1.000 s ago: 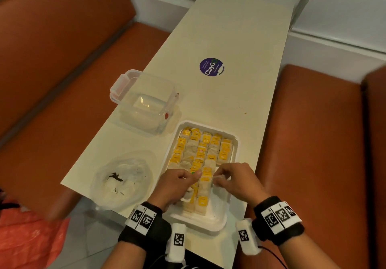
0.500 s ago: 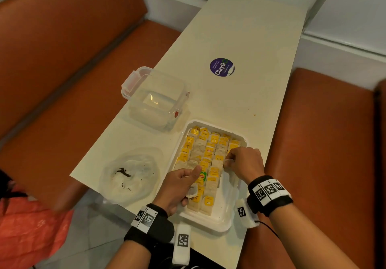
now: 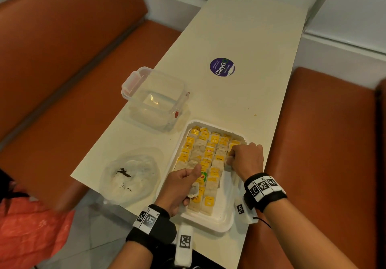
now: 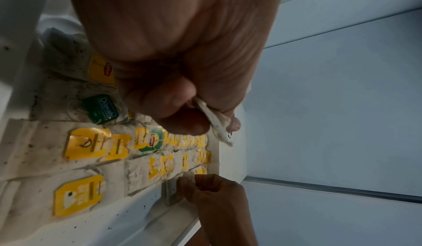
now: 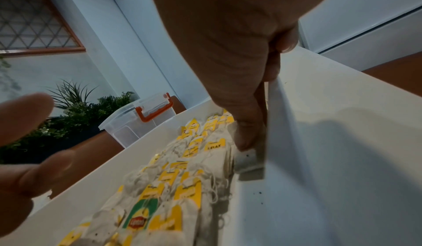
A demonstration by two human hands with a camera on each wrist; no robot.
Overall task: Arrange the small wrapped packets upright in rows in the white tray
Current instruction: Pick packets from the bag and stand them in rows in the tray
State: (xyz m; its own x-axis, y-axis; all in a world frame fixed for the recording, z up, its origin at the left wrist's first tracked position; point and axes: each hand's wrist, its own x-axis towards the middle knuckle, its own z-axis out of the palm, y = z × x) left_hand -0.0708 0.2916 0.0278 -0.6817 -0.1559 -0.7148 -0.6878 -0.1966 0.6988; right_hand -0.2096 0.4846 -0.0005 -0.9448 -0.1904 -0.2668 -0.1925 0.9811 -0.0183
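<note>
The white tray sits at the table's near end, holding rows of small paper packets with yellow tags, most upright. My left hand hovers over the tray's near left part and pinches one loose packet between thumb and fingers; the left wrist view shows this packet too. My right hand is at the tray's right side, pinching an upright packet beside the tray wall. One green-tagged packet stands among the yellow ones.
A clear lidded plastic box stands left of the tray's far end. A crumpled clear plastic bag with dark crumbs lies at the near left. A purple sticker marks the table. Orange benches flank the narrow table.
My right hand moved from the tray's near middle out to its far right side, where it holds a packet against the wall. My left hand stayed near the left rows with its packet.
</note>
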